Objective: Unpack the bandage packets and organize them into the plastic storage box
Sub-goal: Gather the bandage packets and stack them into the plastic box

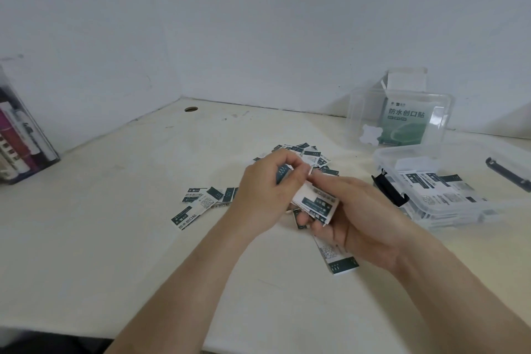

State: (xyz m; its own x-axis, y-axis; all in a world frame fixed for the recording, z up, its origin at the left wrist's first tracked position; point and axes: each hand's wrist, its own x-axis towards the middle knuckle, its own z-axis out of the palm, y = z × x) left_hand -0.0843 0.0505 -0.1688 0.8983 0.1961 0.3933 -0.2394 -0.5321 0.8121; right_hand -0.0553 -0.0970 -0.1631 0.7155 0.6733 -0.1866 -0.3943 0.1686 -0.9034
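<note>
Head view: a stack of bandage packets is pinched in the right hand, its long axis pointing rightward toward the plastic storage box, nearer that hand; the left hand pinches the top packet.

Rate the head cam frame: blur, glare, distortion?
Head view: soft, even light, faint shadows; wide-angle bend at the table edges; left hand and right hand slightly smeared; the clear box and its lid show mild reflections.
</note>
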